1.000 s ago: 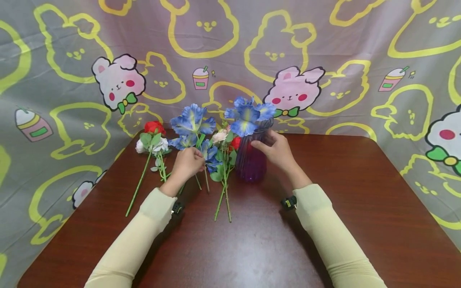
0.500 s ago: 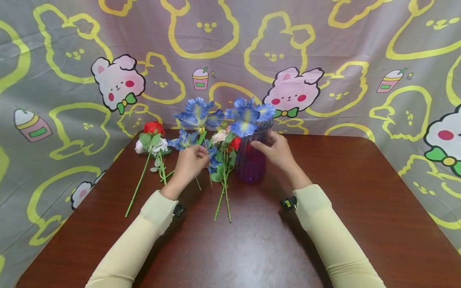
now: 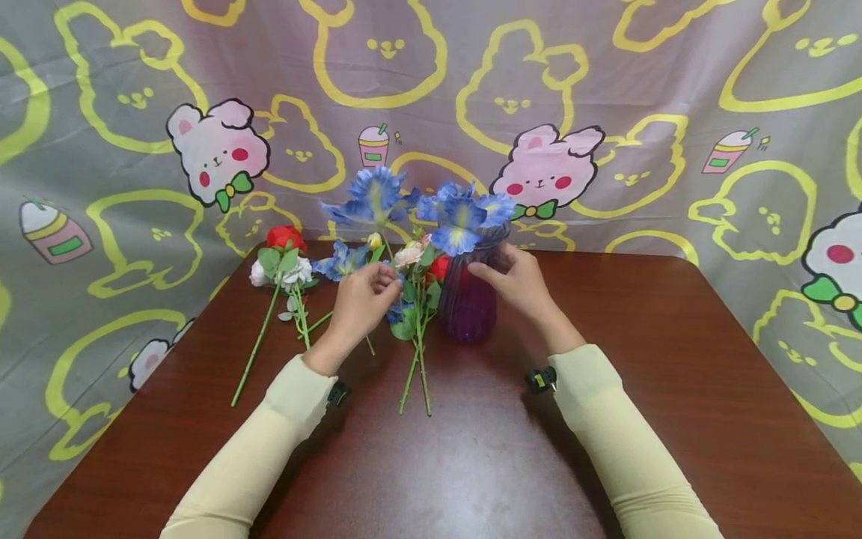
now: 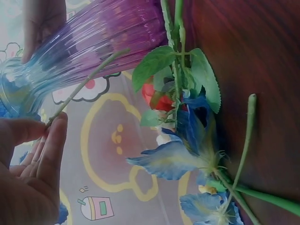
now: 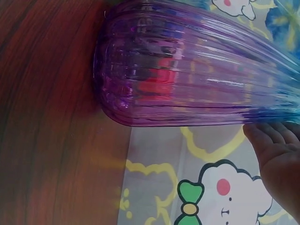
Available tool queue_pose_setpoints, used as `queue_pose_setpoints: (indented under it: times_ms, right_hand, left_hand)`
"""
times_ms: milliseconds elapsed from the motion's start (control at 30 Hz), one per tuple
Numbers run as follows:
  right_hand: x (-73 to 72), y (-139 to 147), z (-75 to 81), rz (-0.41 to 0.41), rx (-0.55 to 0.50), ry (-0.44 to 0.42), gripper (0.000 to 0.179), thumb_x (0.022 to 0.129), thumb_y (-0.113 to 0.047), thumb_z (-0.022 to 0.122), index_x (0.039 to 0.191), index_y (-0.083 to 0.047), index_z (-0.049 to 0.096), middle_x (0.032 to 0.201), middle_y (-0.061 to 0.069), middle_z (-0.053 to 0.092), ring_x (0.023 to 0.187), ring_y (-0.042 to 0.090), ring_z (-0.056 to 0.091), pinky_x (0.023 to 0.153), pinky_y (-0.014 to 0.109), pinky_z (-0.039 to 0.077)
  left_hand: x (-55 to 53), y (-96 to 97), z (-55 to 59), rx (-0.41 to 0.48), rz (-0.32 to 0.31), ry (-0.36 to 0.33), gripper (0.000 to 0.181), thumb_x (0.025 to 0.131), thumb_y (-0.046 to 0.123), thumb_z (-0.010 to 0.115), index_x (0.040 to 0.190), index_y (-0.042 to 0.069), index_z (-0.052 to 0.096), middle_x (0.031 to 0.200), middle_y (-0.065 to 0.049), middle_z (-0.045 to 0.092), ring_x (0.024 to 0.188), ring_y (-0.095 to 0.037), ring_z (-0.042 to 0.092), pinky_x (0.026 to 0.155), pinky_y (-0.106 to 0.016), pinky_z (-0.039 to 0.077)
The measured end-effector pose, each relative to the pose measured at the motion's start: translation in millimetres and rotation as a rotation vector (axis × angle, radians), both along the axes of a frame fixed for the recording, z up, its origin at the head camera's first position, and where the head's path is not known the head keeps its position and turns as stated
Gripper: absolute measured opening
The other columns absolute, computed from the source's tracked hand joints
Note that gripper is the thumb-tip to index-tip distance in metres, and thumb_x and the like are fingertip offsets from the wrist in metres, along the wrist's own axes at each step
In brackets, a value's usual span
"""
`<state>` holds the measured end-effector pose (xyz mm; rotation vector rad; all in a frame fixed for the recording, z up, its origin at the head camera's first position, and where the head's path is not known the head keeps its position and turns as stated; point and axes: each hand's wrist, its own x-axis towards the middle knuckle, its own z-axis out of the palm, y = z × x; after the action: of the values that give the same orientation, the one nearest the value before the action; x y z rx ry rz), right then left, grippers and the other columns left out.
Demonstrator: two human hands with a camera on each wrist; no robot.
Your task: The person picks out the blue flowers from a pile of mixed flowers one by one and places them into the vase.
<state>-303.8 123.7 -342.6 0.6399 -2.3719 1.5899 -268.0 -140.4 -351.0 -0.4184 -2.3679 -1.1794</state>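
Observation:
My left hand (image 3: 367,303) pinches the stem of a blue artificial iris (image 3: 373,196) between thumb and fingers, its bloom upright above the hand. In the left wrist view the bare lower end of that stem (image 4: 86,86) slants in front of the vase. A ribbed glass vase (image 3: 468,311), purple at the base and bluish at the neck, stands upright to the right. Another blue iris (image 3: 461,217) shows at its mouth. My right hand (image 3: 524,283) holds the vase near the neck, thumb in front and the other fingers partly hidden behind.
Between hand and vase lie pale pink roses (image 3: 409,256), a red rose (image 3: 439,268) and crossed green stems (image 3: 419,359). Further left are a red rose (image 3: 286,238), white roses (image 3: 296,274) and another blue iris (image 3: 342,260). A patterned curtain (image 3: 431,120) hangs behind the brown table (image 3: 471,464).
My left hand has moved up and to the right, lifting the iris above the other flowers. My right hand and the vase stay in place.

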Motion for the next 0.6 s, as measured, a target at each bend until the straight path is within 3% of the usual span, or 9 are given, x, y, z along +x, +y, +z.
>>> queue_pose_setpoints:
  times_ms: [100,267,600]
  right_hand:
    - [-7.4,2.4,-7.5,-0.008,0.006,0.012,0.047,0.089,-0.027,0.074,0.128,-0.004,0.060,0.123,0.013,0.064,0.113,0.023,0.061,0.093,0.038,0.050]
    - [-4.7,3.9,-4.6,-0.033,0.049,0.043,0.051,0.087,-0.035,0.074,0.129,-0.008,0.061,0.123,0.009,0.065,0.112,0.020,0.062,0.092,0.037,0.051]
    - [16.0,10.7,12.7,-0.103,0.057,0.075,0.058,0.084,-0.032,0.077,0.135,-0.011,0.059,0.122,0.010,0.066,0.111,0.020,0.063,0.090,0.036,0.052]
  left_hand:
    - [0.9,1.3,2.8,0.013,-0.002,0.026,0.008,0.086,0.005,0.069,0.091,-0.002,0.066,0.083,-0.012,0.070,0.072,-0.024,0.068,0.069,-0.034,0.056]
    - [3.6,2.2,9.0,0.028,-0.013,0.065,0.010,0.087,0.003,0.069,0.093,-0.004,0.066,0.083,-0.013,0.070,0.070,-0.024,0.068,0.066,-0.035,0.056]
    - [9.3,11.6,19.9,0.044,-0.072,0.135,0.015,0.090,0.006,0.068,0.099,-0.006,0.066,0.085,-0.013,0.069,0.074,-0.022,0.068,0.069,-0.033,0.056]
